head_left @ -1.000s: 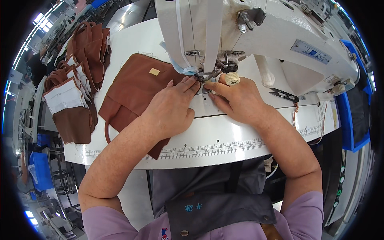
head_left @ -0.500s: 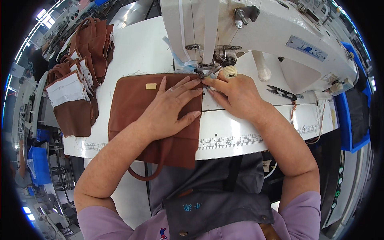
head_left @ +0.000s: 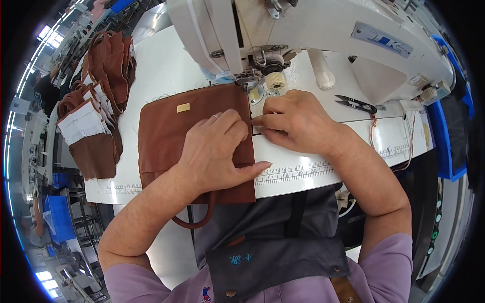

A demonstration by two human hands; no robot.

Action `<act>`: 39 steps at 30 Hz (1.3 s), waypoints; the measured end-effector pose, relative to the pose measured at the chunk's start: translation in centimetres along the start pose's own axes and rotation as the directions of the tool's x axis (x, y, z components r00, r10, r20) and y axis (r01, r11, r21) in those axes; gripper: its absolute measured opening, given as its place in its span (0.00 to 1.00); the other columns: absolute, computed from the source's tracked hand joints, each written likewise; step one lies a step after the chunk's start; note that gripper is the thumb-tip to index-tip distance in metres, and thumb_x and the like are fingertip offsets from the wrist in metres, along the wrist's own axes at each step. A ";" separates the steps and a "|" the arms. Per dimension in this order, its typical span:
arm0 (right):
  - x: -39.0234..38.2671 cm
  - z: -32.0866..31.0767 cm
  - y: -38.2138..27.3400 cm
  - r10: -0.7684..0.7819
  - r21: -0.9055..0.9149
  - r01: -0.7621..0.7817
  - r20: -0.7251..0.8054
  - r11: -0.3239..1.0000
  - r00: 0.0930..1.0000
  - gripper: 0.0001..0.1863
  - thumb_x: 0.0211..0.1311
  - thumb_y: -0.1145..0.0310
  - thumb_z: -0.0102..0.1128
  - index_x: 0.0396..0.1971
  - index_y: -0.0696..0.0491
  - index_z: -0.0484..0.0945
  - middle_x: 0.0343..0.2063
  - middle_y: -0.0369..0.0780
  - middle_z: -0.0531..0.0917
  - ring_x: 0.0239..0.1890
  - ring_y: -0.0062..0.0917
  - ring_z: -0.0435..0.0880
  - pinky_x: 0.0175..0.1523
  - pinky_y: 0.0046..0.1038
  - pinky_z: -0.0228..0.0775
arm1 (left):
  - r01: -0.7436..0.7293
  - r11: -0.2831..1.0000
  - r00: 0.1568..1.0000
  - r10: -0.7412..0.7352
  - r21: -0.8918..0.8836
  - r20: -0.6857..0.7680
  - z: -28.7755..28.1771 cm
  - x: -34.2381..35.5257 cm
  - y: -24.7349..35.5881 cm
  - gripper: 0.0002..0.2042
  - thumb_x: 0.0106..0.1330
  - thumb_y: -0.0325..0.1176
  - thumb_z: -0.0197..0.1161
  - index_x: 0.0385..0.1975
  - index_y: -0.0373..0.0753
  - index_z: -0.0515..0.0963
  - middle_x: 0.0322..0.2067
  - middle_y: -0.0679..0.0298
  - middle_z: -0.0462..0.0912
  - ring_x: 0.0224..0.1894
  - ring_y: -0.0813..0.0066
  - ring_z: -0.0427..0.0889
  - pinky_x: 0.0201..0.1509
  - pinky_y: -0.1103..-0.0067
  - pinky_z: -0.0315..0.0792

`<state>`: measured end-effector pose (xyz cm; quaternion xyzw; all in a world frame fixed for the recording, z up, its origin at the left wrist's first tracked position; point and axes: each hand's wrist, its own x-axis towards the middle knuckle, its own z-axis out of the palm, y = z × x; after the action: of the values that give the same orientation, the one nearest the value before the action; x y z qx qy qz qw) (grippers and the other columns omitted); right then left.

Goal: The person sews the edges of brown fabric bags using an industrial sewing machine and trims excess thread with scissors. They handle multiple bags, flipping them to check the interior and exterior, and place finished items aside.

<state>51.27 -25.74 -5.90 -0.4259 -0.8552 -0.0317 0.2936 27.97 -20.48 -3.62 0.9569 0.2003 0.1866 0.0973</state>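
Note:
A brown bag (head_left: 166,123) lies flat on the white sewing table, a small yellowish label (head_left: 183,107) near its top edge. Its loop handle (head_left: 194,222) hangs over the table's front edge. On the bag's right half rests my left hand (head_left: 214,151), fingers bent against the fabric and thumb stretched out past the side edge. My right hand (head_left: 298,121) has its fingers curled together, with the tips at the bag's right edge; exactly what they pinch is partly hidden. The sewing machine's needle area (head_left: 247,83) stands at the bag's top right corner.
The white sewing machine (head_left: 364,38) spans the back. Black thread snips (head_left: 356,103) lie right of my right hand. Several brown bag pieces with white lining (head_left: 86,123) are piled at left. A measuring scale (head_left: 298,174) runs along the front edge; a blue bin (head_left: 447,141) stands at right.
Both hands have drawn back from the needle area toward me. The left fingers went from spread flat to bent, and the right fingers curled in at the bag's side edge. The bag's top right corner has shifted slightly.

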 end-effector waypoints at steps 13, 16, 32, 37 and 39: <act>-0.1 0.1 -0.3 -0.009 0.134 0.003 0.043 0.991 0.999 0.07 0.52 0.67 0.68 0.32 0.50 0.85 0.29 0.37 0.80 0.29 0.35 0.83 0.35 0.38 0.75 | 0.364 0.874 0.928 -0.311 -0.323 0.205 -0.7 1.6 -0.9 0.06 0.49 0.26 0.64 0.17 0.33 0.75 0.28 0.62 0.78 0.26 0.69 0.78 0.30 0.74 0.71; 0.1 -0.1 -0.4 -0.002 0.097 -0.004 0.058 0.995 0.998 0.07 0.52 0.67 0.69 0.31 0.50 0.84 0.29 0.37 0.80 0.29 0.35 0.83 0.35 0.38 0.75 | 0.360 0.800 0.933 -0.323 -0.480 0.161 -0.3 0.7 -2.0 0.05 0.51 0.24 0.67 0.19 0.33 0.77 0.27 0.64 0.79 0.26 0.73 0.77 0.31 0.77 0.71; 1.0 1.4 -1.0 -0.225 -0.204 0.209 -0.059 0.956 0.973 0.04 0.47 0.66 0.62 0.22 0.48 0.78 0.26 0.31 0.75 0.29 0.21 0.79 0.34 0.28 0.69 | 0.351 0.838 0.935 -0.337 -0.418 0.110 -1.7 0.0 -1.6 0.05 0.60 0.26 0.69 0.31 0.35 0.80 0.30 0.68 0.81 0.27 0.84 0.76 0.30 0.83 0.69; 0.9 1.5 -0.9 -0.271 -0.188 0.250 -0.096 0.950 0.958 0.05 0.45 0.66 0.62 0.21 0.49 0.77 0.25 0.31 0.73 0.27 0.21 0.78 0.32 0.27 0.67 | 0.293 0.865 0.954 -0.294 -0.407 0.061 -2.0 0.2 -1.1 0.08 0.58 0.28 0.72 0.32 0.34 0.80 0.33 0.64 0.83 0.33 0.76 0.81 0.35 0.79 0.73; 0.8 1.6 -0.8 -0.266 -0.160 0.250 -0.092 0.955 0.959 0.05 0.46 0.66 0.63 0.21 0.50 0.77 0.25 0.32 0.73 0.26 0.21 0.78 0.32 0.27 0.67 | 0.254 0.890 0.964 -0.267 -0.378 0.020 -2.0 0.4 -0.6 0.10 0.55 0.31 0.74 0.31 0.34 0.81 0.33 0.60 0.83 0.34 0.67 0.82 0.39 0.74 0.77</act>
<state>49.55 -25.17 -6.59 -0.3284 -0.8810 -0.1567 0.3025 27.30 -19.52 -1.81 0.8816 0.2887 0.2221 0.3001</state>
